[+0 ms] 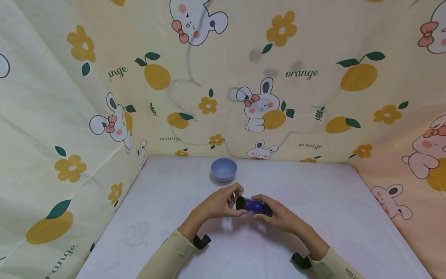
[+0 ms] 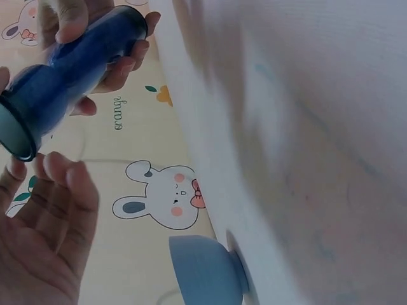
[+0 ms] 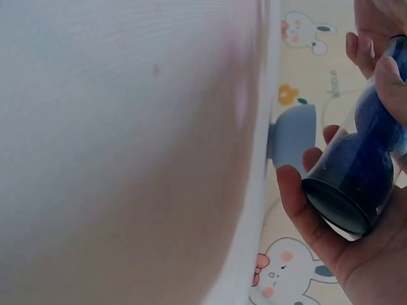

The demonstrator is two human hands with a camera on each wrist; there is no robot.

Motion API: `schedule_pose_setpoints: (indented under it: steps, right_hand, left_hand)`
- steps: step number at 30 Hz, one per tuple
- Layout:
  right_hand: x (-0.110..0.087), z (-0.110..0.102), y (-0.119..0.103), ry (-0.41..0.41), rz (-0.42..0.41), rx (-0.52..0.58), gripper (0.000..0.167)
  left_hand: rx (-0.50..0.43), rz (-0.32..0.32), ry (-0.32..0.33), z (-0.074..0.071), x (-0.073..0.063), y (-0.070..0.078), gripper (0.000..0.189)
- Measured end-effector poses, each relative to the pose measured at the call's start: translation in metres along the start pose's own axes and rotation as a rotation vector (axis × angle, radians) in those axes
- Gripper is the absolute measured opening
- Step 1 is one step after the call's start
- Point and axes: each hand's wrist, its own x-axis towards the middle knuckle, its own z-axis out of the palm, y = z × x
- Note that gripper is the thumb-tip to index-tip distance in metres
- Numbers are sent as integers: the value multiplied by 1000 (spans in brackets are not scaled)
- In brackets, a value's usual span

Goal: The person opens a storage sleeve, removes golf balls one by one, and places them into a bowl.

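Observation:
An hourglass [image 1: 257,207] with blue sand and dark end caps lies nearly level, raised over the white table. My right hand [image 1: 280,214] grips its right half, thumb on one side and fingers curled round the other. In the right wrist view, the hourglass [image 3: 353,162] shows one round cap by the right palm. At the opposite end is my left hand [image 1: 218,202], its loosely bent fingers and thumb spread about the cap. From the left wrist view, these left fingertips [image 2: 79,175] come right at the cap's rim, with the palm facing up.
A light blue bowl [image 1: 224,169] stands upright at the back of the white-covered table [image 1: 167,193], beyond my left hand. Patterned cloth walls [image 1: 223,116] close off the back and both sides. Black wrist devices [image 1: 201,241] stick out at both sleeve cuffs.

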Motion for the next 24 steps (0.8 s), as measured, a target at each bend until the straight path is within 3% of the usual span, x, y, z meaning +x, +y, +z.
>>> schedule_pose_setpoints:
  steps: [8, 16, 24]
  right_hand:
    - [0, -2, -1, -18, 5, -7, 56]
    - [0, -2, 0, -5, 100, 45, 47]
    - [-4, -4, 7, -15, 101, 39, 50]
  left_hand:
    - [-47, 56, 9, 0, 2, -2, 47]
    - [-86, 76, 92, 0, 1, -3, 48]
    - [-79, 106, 49, -2, -1, -2, 56]
